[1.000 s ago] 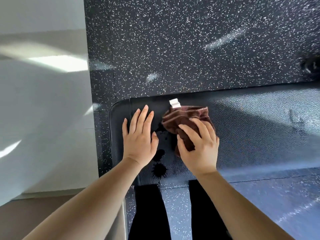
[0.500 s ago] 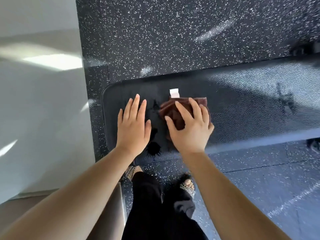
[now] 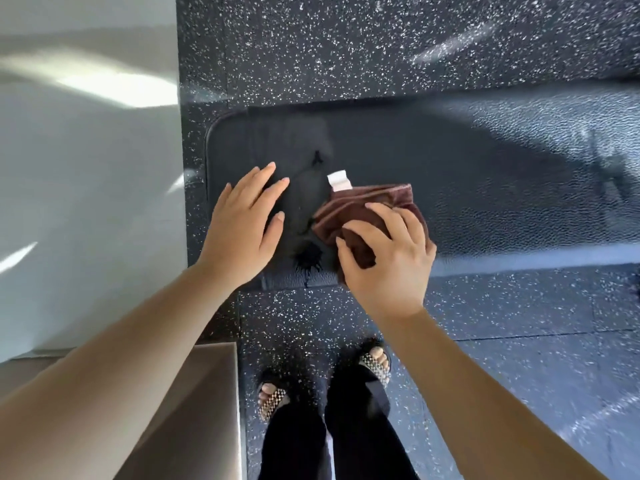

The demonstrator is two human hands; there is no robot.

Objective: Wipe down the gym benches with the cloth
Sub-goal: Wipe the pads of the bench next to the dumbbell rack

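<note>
Rightward since earlier, my right hand clutches the cloth; left hand flat, open; I'd press evenly along the table.

The crumpled brown cloth lies on the black padded desk, near its left end, under the right hand; the left hand rests flat just left of it.

speckled black rubber floor; grey wall at left; checkered sandals, black trousers below.
</note>
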